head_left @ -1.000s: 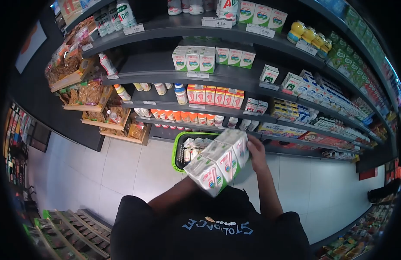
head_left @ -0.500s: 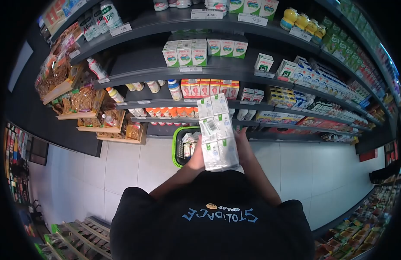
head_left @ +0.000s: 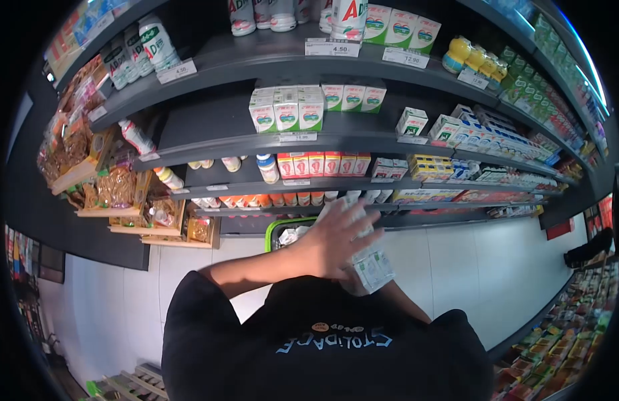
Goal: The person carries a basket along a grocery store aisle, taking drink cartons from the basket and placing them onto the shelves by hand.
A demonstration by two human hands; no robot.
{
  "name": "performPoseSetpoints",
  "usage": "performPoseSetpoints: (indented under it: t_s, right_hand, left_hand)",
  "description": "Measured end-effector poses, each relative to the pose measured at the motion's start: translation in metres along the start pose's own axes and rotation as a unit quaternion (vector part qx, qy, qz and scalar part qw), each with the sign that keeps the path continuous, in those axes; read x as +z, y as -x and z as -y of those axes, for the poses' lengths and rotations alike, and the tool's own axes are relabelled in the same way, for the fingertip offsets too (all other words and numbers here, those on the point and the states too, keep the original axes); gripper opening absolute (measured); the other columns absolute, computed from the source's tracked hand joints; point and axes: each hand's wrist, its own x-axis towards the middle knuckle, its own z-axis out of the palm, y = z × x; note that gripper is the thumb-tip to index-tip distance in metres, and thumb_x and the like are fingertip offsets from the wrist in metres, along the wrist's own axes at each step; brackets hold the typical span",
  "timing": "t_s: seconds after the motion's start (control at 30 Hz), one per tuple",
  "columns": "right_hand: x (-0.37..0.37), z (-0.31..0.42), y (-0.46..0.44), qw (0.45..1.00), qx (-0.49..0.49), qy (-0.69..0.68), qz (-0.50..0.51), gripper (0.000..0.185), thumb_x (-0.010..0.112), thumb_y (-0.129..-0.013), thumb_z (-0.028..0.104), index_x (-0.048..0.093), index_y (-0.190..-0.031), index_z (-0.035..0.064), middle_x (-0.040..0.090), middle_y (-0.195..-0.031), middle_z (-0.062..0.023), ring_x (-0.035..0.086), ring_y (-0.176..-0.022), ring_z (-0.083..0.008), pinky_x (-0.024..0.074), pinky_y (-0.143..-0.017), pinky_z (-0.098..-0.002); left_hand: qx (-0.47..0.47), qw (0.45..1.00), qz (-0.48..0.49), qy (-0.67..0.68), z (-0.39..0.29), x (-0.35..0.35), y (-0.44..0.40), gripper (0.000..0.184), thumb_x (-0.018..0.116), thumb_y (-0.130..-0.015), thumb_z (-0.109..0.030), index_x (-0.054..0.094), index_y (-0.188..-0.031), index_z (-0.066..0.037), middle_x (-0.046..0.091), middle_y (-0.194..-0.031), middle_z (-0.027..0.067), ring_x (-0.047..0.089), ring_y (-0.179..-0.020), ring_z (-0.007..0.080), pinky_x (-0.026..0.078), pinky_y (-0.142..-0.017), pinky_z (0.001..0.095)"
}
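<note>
A wrapped white multipack of small cartons point(head_left: 373, 267) is tilted in front of the black shirt. Across its upper part lies my left hand point(head_left: 336, 237), back upward and fingers spread; whether the palm touches the pack cannot be made out. My right forearm point(head_left: 406, 302) reaches toward the pack's lower end, but my right hand is hidden behind the pack and my left hand. Behind my left wrist, a black basket with a green rim point(head_left: 269, 237) stands on the floor, with white cartons point(head_left: 293, 234) inside, partly covered.
Dark shelves point(head_left: 216, 140) hold white-green cartons point(head_left: 286, 110), red boxes point(head_left: 323, 165), bottles point(head_left: 156, 43) and yellow bottles point(head_left: 473, 60). Wooden trays of bagged food point(head_left: 115, 187) stand at the left. More packets point(head_left: 557, 341) are at the lower right.
The multipack has turned and dropped lower and to the right from its upright position. My left hand has moved from its left side to over it. My right hand has gone out of sight.
</note>
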Motion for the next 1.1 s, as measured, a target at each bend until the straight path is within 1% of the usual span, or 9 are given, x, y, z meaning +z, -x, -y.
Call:
performPoseSetpoints:
  t_s: [0.1,0.17,0.3,0.4,0.53,0.67,0.77,0.9,1.1]
  right_hand:
    - [0.003,-0.004,-0.007,1.0,0.007,-0.014,0.001,0.082,0.034,-0.09,0.066,0.028,-0.143,0.0039,0.041,-0.141,-0.0153,0.045,-0.127,-0.0312,0.036,-0.105,-0.0453]
    - [0.003,-0.004,-0.01,1.0,0.007,-0.019,0.002,0.082,0.034,-0.09,0.066,0.029,-0.143,0.0038,0.041,-0.141,-0.0155,0.045,-0.127,-0.0314,0.036,-0.105,-0.0452]
    - [-0.005,0.001,-0.017,0.999,0.011,-0.029,0.011,0.083,0.034,-0.089,0.067,0.029,-0.143,0.0037,0.041,-0.141,-0.0159,0.045,-0.127,-0.0318,0.036,-0.105,-0.0451]
    - [-0.023,0.016,-0.013,0.999,0.027,-0.012,0.024,0.084,0.035,-0.089,0.068,0.03,-0.143,0.0036,0.041,-0.141,-0.0162,0.045,-0.127,-0.032,0.036,-0.106,-0.045]
    - [-0.006,0.059,-0.018,0.954,-0.014,-0.276,0.117,0.093,0.034,-0.084,0.075,0.03,-0.143,0.0029,0.041,-0.141,-0.018,0.044,-0.127,-0.0343,0.0359,-0.106,-0.0456]
    - [-0.032,0.1,-0.014,0.983,-0.048,-0.167,0.067,0.1,0.028,-0.08,0.081,0.024,-0.146,0.0052,0.034,-0.146,-0.0181,0.042,-0.128,-0.0389,0.0344,-0.105,-0.0514]
    - [-0.026,0.129,-0.002,0.982,-0.002,-0.056,0.179,0.094,0.031,-0.079,0.081,0.026,-0.147,0.0164,0.036,-0.144,-0.023,0.043,-0.125,-0.0454,0.0372,-0.099,-0.0577]
    - [-0.067,0.142,0.017,0.985,0.022,-0.066,0.156,0.092,0.028,-0.081,0.08,0.029,-0.145,0.0131,0.034,-0.142,-0.0302,0.046,-0.122,-0.0447,0.0389,-0.099,-0.0535]
    - [-0.122,0.16,0.034,0.988,0.025,-0.117,0.102,0.088,0.032,-0.083,0.077,0.039,-0.14,0.0097,0.042,-0.137,-0.0268,0.051,-0.118,-0.0394,0.0391,-0.098,-0.0517]
  left_hand:
    - [0.073,0.994,0.06,-0.062,0.012,0.009,-0.013,0.1,0.078,-0.057,-0.05,0.039,-0.138,-0.006,0.037,-0.141,0.0183,0.026,-0.136,0.0402,0.02,-0.109,0.0604]
    - [0.095,0.986,0.132,-0.024,0.013,0.011,-0.019,0.097,0.076,-0.058,-0.052,0.041,-0.133,-0.003,0.048,-0.127,0.0154,0.04,-0.126,0.0363,0.024,-0.107,0.0571]
    - [0.102,0.987,0.12,-0.023,0.019,0.011,-0.024,0.091,0.077,-0.058,-0.052,0.046,-0.126,0.0,0.053,-0.113,0.011,0.049,-0.11,0.0297,0.034,-0.099,0.0495]
    - [0.122,0.991,0.054,-0.026,0.031,0.006,-0.031,0.087,0.078,-0.055,-0.05,0.051,-0.121,0.0,0.054,-0.108,0.0097,0.052,-0.098,0.0259,0.038,-0.09,0.0432]
    - [0.111,0.994,-0.018,-0.015,0.045,-0.003,-0.052,0.089,0.077,-0.048,-0.047,0.054,-0.12,0.0,0.055,-0.105,0.0093,0.054,-0.096,0.0257,0.038,-0.09,0.0408]
    - [0.053,0.991,-0.092,-0.081,0.054,-0.018,-0.079,0.087,0.077,-0.051,-0.052,0.056,-0.119,-0.002,0.055,-0.105,0.0105,0.053,-0.099,0.0272,0.037,-0.092,0.0431]
    - [0.002,0.984,-0.117,-0.135,0.063,-0.031,-0.098,0.088,0.077,-0.054,-0.054,0.054,-0.12,-0.001,0.054,-0.105,0.0126,0.051,-0.102,0.0288,0.036,-0.092,0.0445]
    - [-0.063,0.968,-0.177,-0.166,0.064,-0.049,-0.12,0.088,0.081,-0.051,-0.043,0.052,-0.122,0.0,0.052,-0.108,0.0124,0.05,-0.103,0.0309,0.035,-0.091,0.0449]
    - [-0.07,0.892,-0.318,-0.313,0.042,-0.105,-0.163,0.074,0.079,-0.059,-0.035,0.054,-0.119,0.0,0.053,-0.107,0.0133,0.052,-0.099,0.0306,0.037,-0.085,0.0444]
